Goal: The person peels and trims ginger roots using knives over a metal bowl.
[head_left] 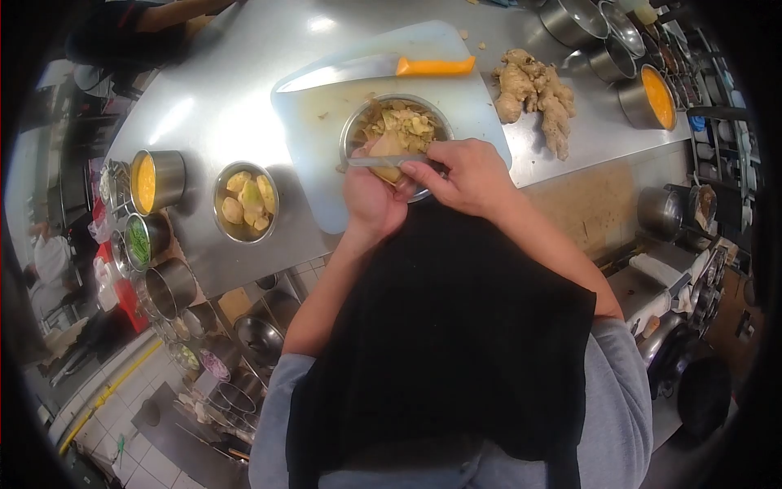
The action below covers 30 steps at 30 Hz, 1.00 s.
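Observation:
My left hand [372, 202] is closed around a piece of ginger [386, 173] over a steel bowl [346, 134] of brownish-yellow peelings [399, 122]. In my right hand [468, 175] is a small knife [379, 161], its flat silver blade lying across the ginger; its handle is mostly hidden by my fingers. The bowl stands on a pale cutting board [318, 122]. Beyond it lies a large knife [358, 72] with an orange handle. A smaller steel bowl [247, 236] to the left holds several peeled ginger pieces [248, 200]. Unpeeled ginger [533, 90] sits right of the board.
Steel pots with orange contents stand at the left [167, 181] and far right [631, 106]. More steel pots [574, 24] crowd the back right. Another person's arm [175, 12] is at the upper left. Containers and pans line the lower left, beyond the steel table's [220, 106] edge.

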Tool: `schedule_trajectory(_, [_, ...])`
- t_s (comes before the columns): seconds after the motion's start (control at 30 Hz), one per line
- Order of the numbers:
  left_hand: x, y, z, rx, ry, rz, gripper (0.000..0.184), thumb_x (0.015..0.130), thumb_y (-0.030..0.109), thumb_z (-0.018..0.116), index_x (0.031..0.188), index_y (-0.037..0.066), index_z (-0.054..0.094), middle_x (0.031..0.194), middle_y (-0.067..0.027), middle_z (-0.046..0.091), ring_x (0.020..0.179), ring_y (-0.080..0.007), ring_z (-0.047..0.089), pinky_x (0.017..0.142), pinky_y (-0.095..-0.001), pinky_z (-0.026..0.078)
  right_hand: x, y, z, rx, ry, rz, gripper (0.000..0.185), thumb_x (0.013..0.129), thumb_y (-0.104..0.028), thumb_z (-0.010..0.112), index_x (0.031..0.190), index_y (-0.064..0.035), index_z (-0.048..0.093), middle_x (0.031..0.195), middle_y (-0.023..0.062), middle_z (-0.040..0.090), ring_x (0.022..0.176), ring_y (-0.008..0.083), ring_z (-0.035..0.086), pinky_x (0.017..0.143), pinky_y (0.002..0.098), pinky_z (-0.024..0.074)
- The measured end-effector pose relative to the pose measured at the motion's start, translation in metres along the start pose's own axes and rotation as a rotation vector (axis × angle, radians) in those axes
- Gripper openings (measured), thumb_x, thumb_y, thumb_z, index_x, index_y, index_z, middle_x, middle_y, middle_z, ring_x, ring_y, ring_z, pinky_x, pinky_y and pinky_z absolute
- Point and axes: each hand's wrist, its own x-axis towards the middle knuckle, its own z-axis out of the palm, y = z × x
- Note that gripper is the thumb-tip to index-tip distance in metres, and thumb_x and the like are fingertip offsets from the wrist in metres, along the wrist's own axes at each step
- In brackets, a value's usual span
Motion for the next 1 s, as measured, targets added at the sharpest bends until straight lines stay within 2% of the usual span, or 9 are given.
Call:
schedule_trajectory(0.13, [0.000,0.003,-0.006,-0.105,-0.048,-0.094,0.034,0.106,0.032,0.033,0.104,0.009,0.057,0.081,-0.0071,0.062,0.052,-0.0141,0.044,0.047,-0.0279,0.034,0.002,0.001,0.001,0.024,0.018,0.073,0.048,0.095,-0.048,0.067,0.070,-0.0060,0.066,0.063,0.0168,0.063,0.061,0.0403,0.063,0.056,0.0468,0.0491])
schedule_trajectory(0.23, [0.001,0.000,-0.005,-0.065,0.028,0.021,0.034,0.106,0.033,0.032,0.099,0.009,0.055,0.076,-0.0086,0.060,0.049,-0.0151,0.041,0.046,-0.0287,0.034,0.001,-0.001,0.000,0.056,-0.074,0.200,0.049,0.095,-0.052,0.064,0.073,-0.0085,0.069,0.065,0.0155,0.067,0.065,0.0396,0.066,0.061,0.0474,0.0528])
schedule_trajectory(0.33, [0.005,-0.003,-0.022,-0.047,0.075,0.023,0.036,0.107,0.035,0.031,0.097,0.010,0.055,0.075,-0.0103,0.059,0.048,-0.0162,0.041,0.046,-0.0291,0.034,0.003,-0.001,-0.004,0.036,-0.129,0.282,0.051,0.096,-0.053,0.063,0.074,-0.0078,0.070,0.066,0.0166,0.067,0.067,0.0402,0.067,0.062,0.0483,0.0532])
schedule_trajectory(0.53, [-0.015,0.002,-0.031,-0.082,-0.098,0.052,0.035,0.105,0.032,0.029,0.111,0.010,0.055,0.084,-0.0114,0.063,0.053,-0.0186,0.046,0.048,-0.0296,0.037,0.000,0.020,-0.001,-0.082,-0.052,0.318,0.059,0.098,-0.054,0.062,0.074,-0.0006,0.068,0.061,0.0189,0.063,0.060,0.0417,0.061,0.056,0.0464,0.0477])
schedule_trajectory(0.63, [-0.014,0.006,-0.028,0.051,0.037,0.031,0.038,0.110,0.038,0.029,0.118,0.009,0.052,0.088,-0.0118,0.062,0.056,-0.0177,0.048,0.049,-0.0293,0.037,-0.003,0.022,-0.004,-0.024,-0.107,0.384,0.060,0.099,-0.055,0.061,0.075,0.0004,0.069,0.062,0.0187,0.063,0.060,0.0391,0.060,0.057,0.0443,0.0476])
schedule_trajectory(0.73, [-0.015,0.007,-0.021,0.033,0.007,-0.064,0.036,0.110,0.037,0.040,0.129,0.009,0.050,0.100,-0.0100,0.063,0.071,-0.0189,0.057,0.058,-0.0294,0.045,0.001,0.014,-0.010,0.023,-0.114,0.428,0.058,0.098,-0.053,0.063,0.078,0.0014,0.069,0.062,0.0182,0.062,0.058,0.0346,0.060,0.058,0.0418,0.0469])
schedule_trajectory(0.83, [-0.016,0.004,-0.020,0.214,-0.094,-0.090,0.038,0.108,0.029,0.054,0.139,0.009,0.046,0.109,-0.0076,0.061,0.085,-0.0192,0.060,0.067,-0.0300,0.050,0.002,0.012,-0.012,0.109,-0.050,0.408,0.055,0.098,-0.050,0.065,0.080,0.0023,0.069,0.061,0.0161,0.060,0.057,0.0267,0.056,0.057,0.0389,0.0448])
schedule_trajectory(0.9, [-0.020,0.008,-0.012,0.246,-0.126,-0.087,0.043,0.105,0.021,0.058,0.144,0.009,0.043,0.110,-0.0072,0.060,0.087,-0.0186,0.060,0.069,-0.0305,0.051,0.002,0.013,-0.008,0.188,-0.010,0.375,0.053,0.099,-0.047,0.066,0.080,0.0029,0.068,0.059,0.0132,0.056,0.056,0.0197,0.052,0.055,0.0373,0.0425])
schedule_trajectory(1.0, [-0.026,0.029,-0.032,0.207,-0.184,-0.022,0.053,0.102,0.012,0.062,0.150,0.009,0.041,0.112,-0.0066,0.061,0.086,-0.0160,0.059,0.067,-0.0282,0.049,0.002,0.011,-0.015,0.228,-0.049,0.385,0.054,0.098,-0.048,0.064,0.081,0.0021,0.069,0.065,0.0191,0.062,0.059,0.0304,0.059,0.060,0.0412,0.0461])
